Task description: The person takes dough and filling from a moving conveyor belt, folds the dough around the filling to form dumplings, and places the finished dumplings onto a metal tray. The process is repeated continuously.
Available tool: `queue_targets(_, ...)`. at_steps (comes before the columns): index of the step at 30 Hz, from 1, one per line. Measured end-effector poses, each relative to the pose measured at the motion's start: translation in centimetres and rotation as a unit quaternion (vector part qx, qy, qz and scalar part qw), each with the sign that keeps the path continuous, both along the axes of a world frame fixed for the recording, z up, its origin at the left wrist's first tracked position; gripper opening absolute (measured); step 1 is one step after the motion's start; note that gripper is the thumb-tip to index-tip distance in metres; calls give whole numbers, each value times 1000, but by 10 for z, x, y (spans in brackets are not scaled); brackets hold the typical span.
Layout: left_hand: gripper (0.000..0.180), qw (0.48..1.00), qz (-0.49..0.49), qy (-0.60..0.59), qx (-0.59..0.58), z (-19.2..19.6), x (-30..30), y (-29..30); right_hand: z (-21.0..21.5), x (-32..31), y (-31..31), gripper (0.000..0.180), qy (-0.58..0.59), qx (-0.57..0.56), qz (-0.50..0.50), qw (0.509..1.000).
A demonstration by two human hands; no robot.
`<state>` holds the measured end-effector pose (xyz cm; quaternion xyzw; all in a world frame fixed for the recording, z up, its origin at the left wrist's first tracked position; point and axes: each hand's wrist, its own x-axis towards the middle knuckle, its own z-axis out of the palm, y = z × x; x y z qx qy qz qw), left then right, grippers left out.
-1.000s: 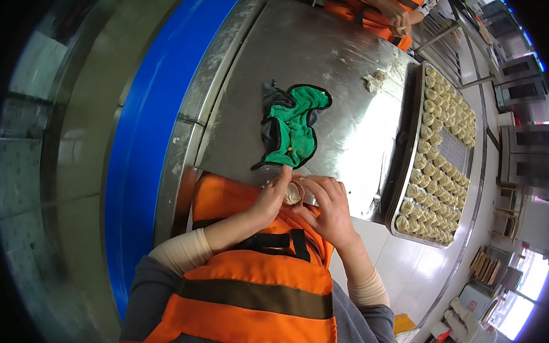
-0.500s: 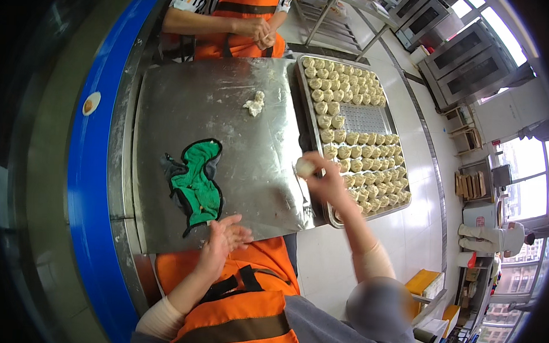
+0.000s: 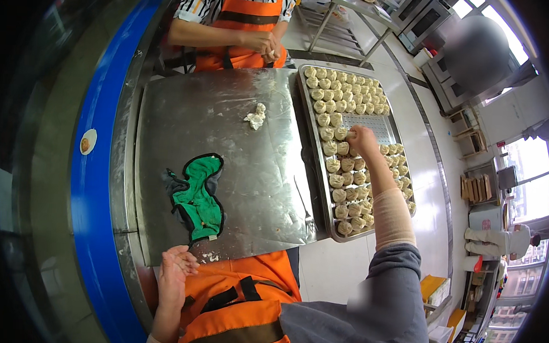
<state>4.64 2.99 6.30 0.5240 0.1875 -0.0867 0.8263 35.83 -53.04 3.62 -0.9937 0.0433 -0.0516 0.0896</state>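
Observation:
My right hand (image 3: pixel 365 142) reaches over the metal tray (image 3: pixel 326 195), its fingers closed on a small pleated bun (image 3: pixel 351 134) at the edge of the bare strip. The fingers hide most of that bun. Rows of pale pleated buns (image 3: pixel 347 165) fill the tray on both sides of the strip, which shows perforated metal. Near the table's front left edge, my left hand (image 3: pixel 176 270) hovers with its fingers apart and nothing in it. Beyond it, a crumpled green cloth (image 3: pixel 198 196) with black edging lies on the steel table (image 3: pixel 250 176).
A white lump of dough (image 3: pixel 255 117) rests farther back on the table. Across from me, a co-worker in an orange apron has both hands (image 3: pixel 270 49) together. To the left runs a blue strip (image 3: pixel 93 194) bearing a small plate (image 3: pixel 88 142). Ovens and shelves stand at right.
My right hand has carried the bun from the tray's near left edge forward and right to the bare strip. My left hand has drawn back and left, away from the cloth.

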Motion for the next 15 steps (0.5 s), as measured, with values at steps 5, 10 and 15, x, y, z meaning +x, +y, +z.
queue_targets(5, 50, 995, 75, 37, 48, 20, 0, 23, -13, 21, -1, 26, 25, -8, 28, 999)
queue_targets(10, 26, 981, 112, -80, 136, 22, 44, 77, -37, 14, -74, 35, 5, -12, 50, 999)
queue_targets(15, 25, 907, 238, -70, 340, 7, 87, 195, 7, 6, -55, 65, -28, 74, 42, 996)
